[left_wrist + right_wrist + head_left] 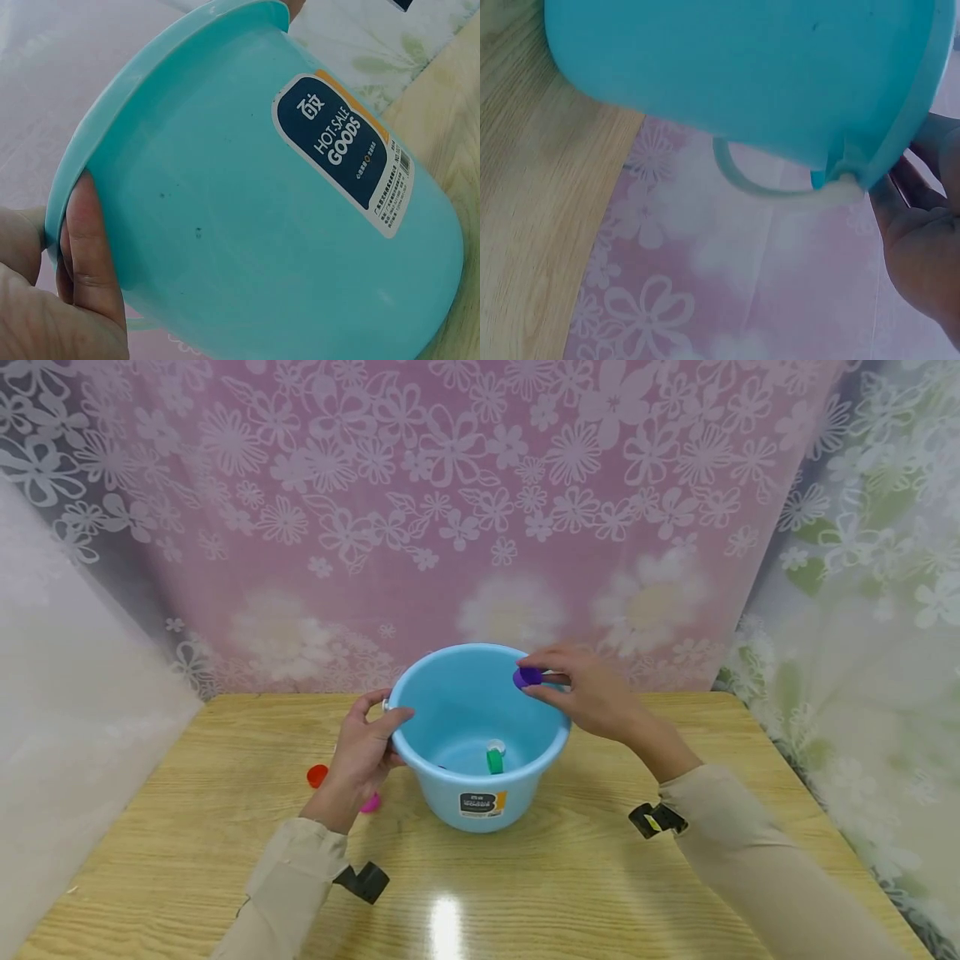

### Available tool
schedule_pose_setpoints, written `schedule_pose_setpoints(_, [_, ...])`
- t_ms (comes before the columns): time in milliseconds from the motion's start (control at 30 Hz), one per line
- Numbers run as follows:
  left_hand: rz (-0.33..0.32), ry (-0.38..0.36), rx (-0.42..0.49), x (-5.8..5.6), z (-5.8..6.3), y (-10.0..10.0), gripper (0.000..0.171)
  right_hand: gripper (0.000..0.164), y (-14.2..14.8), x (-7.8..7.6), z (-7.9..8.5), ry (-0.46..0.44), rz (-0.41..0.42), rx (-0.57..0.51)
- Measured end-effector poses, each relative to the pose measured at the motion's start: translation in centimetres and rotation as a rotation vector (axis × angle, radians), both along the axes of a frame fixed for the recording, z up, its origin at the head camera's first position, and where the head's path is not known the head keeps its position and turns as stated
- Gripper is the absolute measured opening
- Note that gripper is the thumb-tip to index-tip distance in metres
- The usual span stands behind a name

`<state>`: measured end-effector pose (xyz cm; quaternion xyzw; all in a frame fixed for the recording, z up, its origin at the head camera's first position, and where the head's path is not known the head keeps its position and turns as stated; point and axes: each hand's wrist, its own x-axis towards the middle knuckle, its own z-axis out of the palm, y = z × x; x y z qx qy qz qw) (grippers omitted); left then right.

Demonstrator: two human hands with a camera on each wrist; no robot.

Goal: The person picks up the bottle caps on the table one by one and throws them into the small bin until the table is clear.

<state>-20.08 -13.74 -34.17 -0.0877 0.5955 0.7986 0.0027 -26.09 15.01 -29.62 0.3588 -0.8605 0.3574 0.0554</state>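
A light blue plastic bucket [442,789] stands on the wooden table, tilted a little toward me. My left hand [358,756] grips its left rim, thumb over the inside and fingers under the lip, as the left wrist view also shows at the bucket wall [210,180]. Between thumb and fingers of my right hand [596,697] a small purple cap [527,678] is pinched, over the inner right side of the rim. Inside the bucket lie a green cap [495,762] and a white cap [496,746]. The right wrist view shows my right hand [922,247] beside the rim; the cap is hidden there.
Left of the bucket, a red cap [317,776] and a pink cap [371,803] lie on the table [187,827] near my left wrist. The bucket's pale handle [780,193] hangs at its far side. A flowered pink curtain [450,527] stands behind the table.
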Motion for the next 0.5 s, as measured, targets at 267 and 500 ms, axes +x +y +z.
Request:
schedule_pose_setpoints(267, [0.007,0.002,-0.004,-0.1,-0.1,0.0,0.049,0.036,-2.0,0.2,-0.2,0.045,0.047,0.047])
schedule_pose_setpoints(500, [0.002,0.008,-0.008,0.0,-0.2,0.0,0.052,0.033,-3.1,0.5,-0.3,0.087,0.109,0.076])
